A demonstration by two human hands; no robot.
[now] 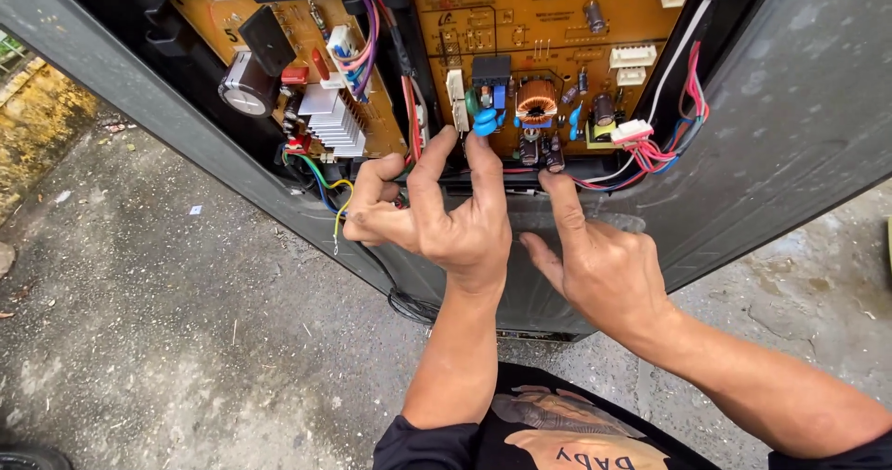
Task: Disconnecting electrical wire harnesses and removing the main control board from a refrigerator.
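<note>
Orange circuit board (pixel 548 24) fills the upper centre of the frame, just above both hands. Left hand (pixel 446 219) spreads its fingers loosely at the board's lower edge, grasping nothing; right hand (pixel 595 266), released, presses a fingertip below the red wires (pixel 650 159).

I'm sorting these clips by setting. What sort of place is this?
Probably an outdoor yard used for appliance repair. The ground is cracked, stained concrete, a mossy wall stands at the left, and both hands work at the open back of a grey appliance with bare circuit boards.
</note>
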